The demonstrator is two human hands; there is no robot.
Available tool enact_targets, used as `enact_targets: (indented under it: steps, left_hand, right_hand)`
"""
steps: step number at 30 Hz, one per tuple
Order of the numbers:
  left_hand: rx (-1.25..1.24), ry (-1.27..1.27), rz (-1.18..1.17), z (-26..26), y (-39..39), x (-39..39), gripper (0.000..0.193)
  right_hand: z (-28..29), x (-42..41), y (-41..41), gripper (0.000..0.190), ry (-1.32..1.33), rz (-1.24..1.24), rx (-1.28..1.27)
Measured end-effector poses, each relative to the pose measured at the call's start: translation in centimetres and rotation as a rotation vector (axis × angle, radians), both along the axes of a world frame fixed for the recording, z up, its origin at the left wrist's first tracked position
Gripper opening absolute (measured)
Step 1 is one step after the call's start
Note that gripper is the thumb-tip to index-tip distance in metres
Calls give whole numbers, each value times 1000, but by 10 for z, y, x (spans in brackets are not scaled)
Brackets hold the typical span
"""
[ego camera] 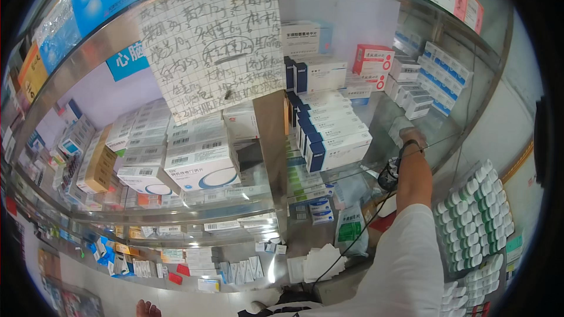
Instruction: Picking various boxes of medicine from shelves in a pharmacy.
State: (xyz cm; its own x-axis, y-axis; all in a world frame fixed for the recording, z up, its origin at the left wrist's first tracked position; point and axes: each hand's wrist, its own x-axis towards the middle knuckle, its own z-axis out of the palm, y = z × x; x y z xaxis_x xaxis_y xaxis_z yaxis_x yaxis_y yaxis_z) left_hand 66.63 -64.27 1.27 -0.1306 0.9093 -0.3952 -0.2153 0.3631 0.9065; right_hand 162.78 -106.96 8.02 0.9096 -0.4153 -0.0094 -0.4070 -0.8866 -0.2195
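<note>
My right arm, in a white sleeve, reaches into the glass shelving at the right. My right hand (413,134) is low over the glass shelf (383,112), between white medicine boxes with dark blue ends (339,152) and a stack of small white boxes (418,105). A pale blurred patch lies by its fingers; whether they hold anything is unclear. A black device (389,175) is at my right wrist, with a black cable (352,243) running down from it. Only the fingers of my left hand (148,308) show at the bottom edge, apart from the shelves.
A handwritten squared-paper sheet (211,48) hangs across the shelf front, beside a metal upright (271,141). White cartons (200,158) fill the left shelf. Rows of white-capped bottles (473,215) stand at the right. Red-and-white boxes (372,59) sit at the back.
</note>
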Motion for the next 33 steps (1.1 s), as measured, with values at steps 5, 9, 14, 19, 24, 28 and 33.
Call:
enact_targets:
  steps: [5,9,14,19,24,28,33]
  left_hand:
    - [-24,13,-10,2,3,3,51]
    - [-25,32,-17,3,3,6,51]
    - [-43,4,-22,-4,9,-2,49]
    - [-14,21,-16,5,10,9,50]
    - [-41,-17,-2,8,13,20,49]
    - [-47,-37,-10,4,15,21,47]
    - [-39,-60,-41,-3,23,26,44]
  right_hand:
    - [17,-21,15,59,-10,-36,4]
    - [22,-26,14,58,10,-85,-8]
    - [10,-12,1,60,36,-67,35]
    - [11,-16,11,66,-26,-320,103]
    - [-2,-15,6,75,-54,-245,127]
    - [10,-26,14,60,-26,-198,152]
    - [-27,19,-19,53,5,-195,28]
